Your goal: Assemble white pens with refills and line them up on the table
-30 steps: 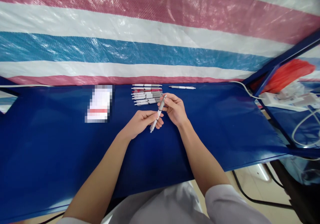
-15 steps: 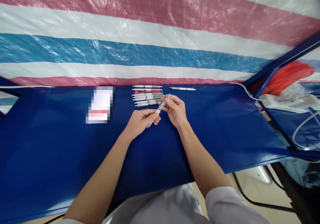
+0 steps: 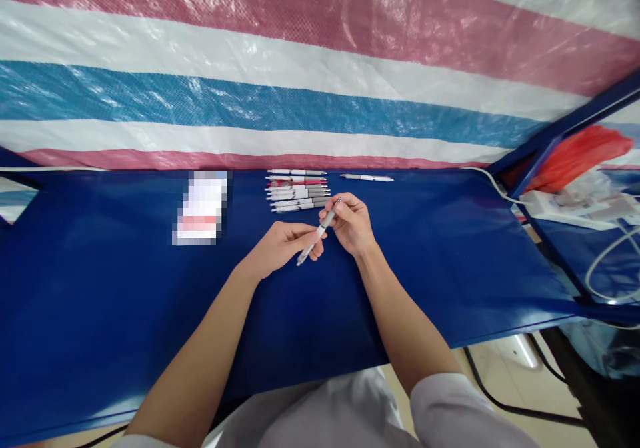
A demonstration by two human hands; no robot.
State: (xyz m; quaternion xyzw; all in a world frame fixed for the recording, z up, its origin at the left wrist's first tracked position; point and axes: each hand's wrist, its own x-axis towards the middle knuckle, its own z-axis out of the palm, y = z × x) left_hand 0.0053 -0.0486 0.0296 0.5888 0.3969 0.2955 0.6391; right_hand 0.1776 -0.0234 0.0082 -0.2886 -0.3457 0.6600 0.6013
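Observation:
A white ballpoint pen with a grey grip [image 3: 329,218] slants between my two hands above the blue table, tip end up and to the right. My left hand [image 3: 283,248] pinches its white barrel between thumb and fingers. At the tip end, my right hand [image 3: 353,223] closes its thumb and fingertips on the pen. Just beyond my hands lies a row of several similar pens [image 3: 295,193], side by side, one of them red. A single white and grey pen [image 3: 367,178] rests apart, to the right of that row.
A blurred-out white rectangular item [image 3: 201,208] lies left of the pens on the blue tabletop [image 3: 110,288]. A striped plastic sheet [image 3: 280,108] hangs behind the table's back edge. At the right are a blue frame post, a red plastic bag [image 3: 580,155], a white power strip [image 3: 565,209] and cables.
The pen in my hands has shifted slightly down, and more of its white barrel shows past my left thumb. My left hand has moved a little right along with it.

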